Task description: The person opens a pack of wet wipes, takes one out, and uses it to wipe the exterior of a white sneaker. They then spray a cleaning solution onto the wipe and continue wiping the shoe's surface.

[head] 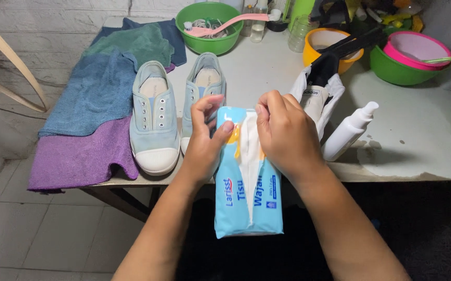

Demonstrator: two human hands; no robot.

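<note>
A green bowl at the table's back held a pink brush w/ small items; a pink-rimmed green bowl and a yellow bowl stood at right. A light-blue tissue pack w/ white slit was held upright over the table's front edge. Left hand was clasped on its side; right hand was pinched at the tissue in the slit. A white spray bottle lay just right.

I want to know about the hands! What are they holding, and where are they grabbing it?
Both hold a light blue tissue pack near its top: the left hand grips its left edge, the right hand pinches at the torn white opening.
</note>
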